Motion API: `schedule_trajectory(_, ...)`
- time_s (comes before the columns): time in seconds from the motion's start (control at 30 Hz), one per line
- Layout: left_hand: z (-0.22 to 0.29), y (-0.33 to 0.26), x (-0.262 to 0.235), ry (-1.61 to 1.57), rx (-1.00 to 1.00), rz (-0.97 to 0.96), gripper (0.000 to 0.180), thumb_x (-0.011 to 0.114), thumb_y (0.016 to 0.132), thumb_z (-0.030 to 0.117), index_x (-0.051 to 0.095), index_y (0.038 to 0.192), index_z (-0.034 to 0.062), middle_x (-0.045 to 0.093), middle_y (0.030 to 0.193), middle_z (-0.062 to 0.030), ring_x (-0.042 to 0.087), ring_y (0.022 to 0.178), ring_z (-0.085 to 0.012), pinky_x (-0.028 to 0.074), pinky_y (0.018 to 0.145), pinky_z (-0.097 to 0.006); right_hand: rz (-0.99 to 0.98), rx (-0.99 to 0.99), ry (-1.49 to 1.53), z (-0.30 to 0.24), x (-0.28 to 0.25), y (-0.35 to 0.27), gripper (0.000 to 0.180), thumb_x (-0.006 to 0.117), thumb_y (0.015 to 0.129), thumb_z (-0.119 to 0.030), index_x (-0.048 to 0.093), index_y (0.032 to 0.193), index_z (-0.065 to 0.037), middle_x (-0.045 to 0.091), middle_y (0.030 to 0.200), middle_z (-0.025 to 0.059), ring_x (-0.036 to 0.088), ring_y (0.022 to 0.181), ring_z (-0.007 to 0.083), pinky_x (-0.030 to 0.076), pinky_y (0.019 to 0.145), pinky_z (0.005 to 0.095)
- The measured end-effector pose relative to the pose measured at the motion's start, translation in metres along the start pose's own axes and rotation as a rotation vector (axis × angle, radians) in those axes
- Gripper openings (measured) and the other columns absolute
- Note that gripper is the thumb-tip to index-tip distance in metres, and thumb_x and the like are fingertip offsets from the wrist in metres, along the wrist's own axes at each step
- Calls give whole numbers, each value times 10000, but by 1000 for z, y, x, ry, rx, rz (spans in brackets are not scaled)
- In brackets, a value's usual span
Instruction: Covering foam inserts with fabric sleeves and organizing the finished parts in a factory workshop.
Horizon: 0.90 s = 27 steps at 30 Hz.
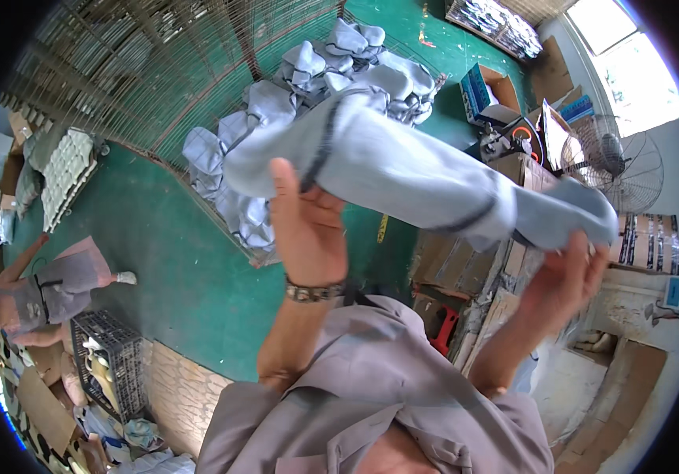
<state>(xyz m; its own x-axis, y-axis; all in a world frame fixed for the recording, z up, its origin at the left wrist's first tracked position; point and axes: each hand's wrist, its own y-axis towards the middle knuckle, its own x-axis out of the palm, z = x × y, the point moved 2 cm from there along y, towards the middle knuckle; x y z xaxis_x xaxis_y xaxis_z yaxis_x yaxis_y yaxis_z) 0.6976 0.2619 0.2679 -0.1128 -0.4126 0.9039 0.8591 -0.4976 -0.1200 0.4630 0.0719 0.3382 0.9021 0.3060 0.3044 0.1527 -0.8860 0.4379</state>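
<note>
A long, padded-looking grey-blue fabric piece [411, 170] with dark bands stretches across in front of me, blurred by motion. Its wide left end is rounded, and its narrower right end bends over. My left hand [312, 229], with a beaded bracelet at the wrist, grips its lower edge near a dark band, thumb up in front of the cloth. At the narrow end, my right hand [565, 276] pinches the fabric between thumb and fingers. Behind it, a heap of similar grey-blue fabric pieces [248, 225] lies in a wire cage [189, 103].
On the right stand a fan [612, 158], an open blue carton [490, 95] and stacked cardboard [458, 261]. Another person [51, 296] is at the left, beside a black plastic crate [106, 363]. The floor [173, 276] is green.
</note>
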Motion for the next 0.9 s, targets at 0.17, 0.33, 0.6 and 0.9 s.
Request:
schedule_trajectory(0.17,70,116,-60,217,272,129,608,596,1038,488,515,1436,35,676,1313,-140,673,1201,-269,566,1019,-454,-244,252,50,115,179,55,221,724,934,-98,629,1120,-24,707,1043,111,692,921,178,605,768,341)
schedule_trajectory(0.33,145,228,-94,245,466,325,620,680,990,481,538,1382,22,665,1266,-192,675,1155,-327,562,1024,-509,-511,492,305,233,336,103,186,748,912,-85,611,1024,-26,689,898,74,699,825,187,650,740,378)
schedule_trajectory(0.6,159,251,-166,279,679,580,660,706,980,474,520,1378,-19,638,1253,-215,673,1104,-331,554,991,-507,-548,748,414,347,402,64,205,688,956,-53,546,1090,-116,672,1007,46,673,910,180,629,822,474)
schedule_trajectory(0.9,22,189,-483,214,215,1112,806,783,907,511,426,1450,33,616,1320,-265,654,1176,-393,544,1001,-544,-320,1581,-247,629,259,-139,164,686,914,-57,587,1040,-19,641,916,82,692,756,233,670,659,430)
